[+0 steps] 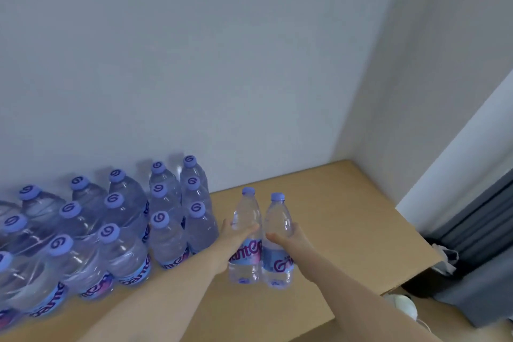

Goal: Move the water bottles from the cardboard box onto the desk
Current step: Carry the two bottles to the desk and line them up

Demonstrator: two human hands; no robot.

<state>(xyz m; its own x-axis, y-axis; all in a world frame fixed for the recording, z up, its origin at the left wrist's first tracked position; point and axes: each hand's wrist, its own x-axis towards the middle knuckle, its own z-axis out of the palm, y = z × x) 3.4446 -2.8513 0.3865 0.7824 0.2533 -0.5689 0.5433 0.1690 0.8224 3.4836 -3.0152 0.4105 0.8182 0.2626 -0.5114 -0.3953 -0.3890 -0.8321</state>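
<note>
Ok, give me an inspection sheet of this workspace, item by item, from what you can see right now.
Surface: tan desk, bare at its right part.
Job's things: many capped water bottles standing grouped at the left by the wall; cardboard box not in view.
Clutter: nothing seen on the desk.
Hands: left hand grips the left bottle; right hand grips the right bottle; the two bottles are side by side.
Cables: white cord beside a white object, past the desk's right edge.
Surroundings: dark curtain at right.
</note>
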